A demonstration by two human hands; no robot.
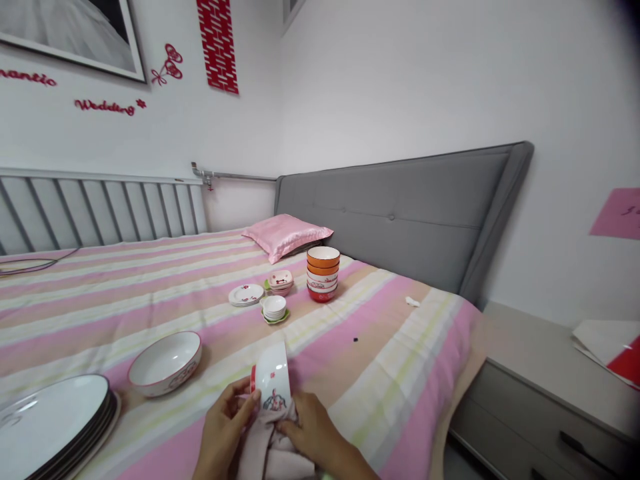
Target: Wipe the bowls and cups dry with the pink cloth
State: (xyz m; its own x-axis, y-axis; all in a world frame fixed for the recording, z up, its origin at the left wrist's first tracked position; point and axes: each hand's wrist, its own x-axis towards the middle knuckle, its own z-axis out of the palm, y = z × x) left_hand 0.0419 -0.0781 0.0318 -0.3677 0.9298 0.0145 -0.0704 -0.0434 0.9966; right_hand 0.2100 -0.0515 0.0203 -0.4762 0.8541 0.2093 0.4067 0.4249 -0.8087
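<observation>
A white bowl (pixel 271 373) with a red foot and a painted design is tipped on its side at the front of the bed. My left hand (pixel 225 420) grips it by the foot, thumb and fingers closed. Bunched under and against the bowl is a pale pink cloth (pixel 267 450). My right hand (pixel 315 427) is closed on this cloth at the bowl's rim, with some fingers hidden behind the bowl. To the left rests a larger red-rimmed bowl (pixel 166 363), upright. A stack of dark-edged plates (pixel 55 420) lies at the lower left.
Farther back are stacked bowls (pixel 323 275), small plates (pixel 246 295), small square dishes (pixel 280 281) and little white bowls (pixel 275 307). A pink pillow (pixel 287 235) lies by the grey headboard (pixel 400 213). At right stands a nightstand (pixel 545 373).
</observation>
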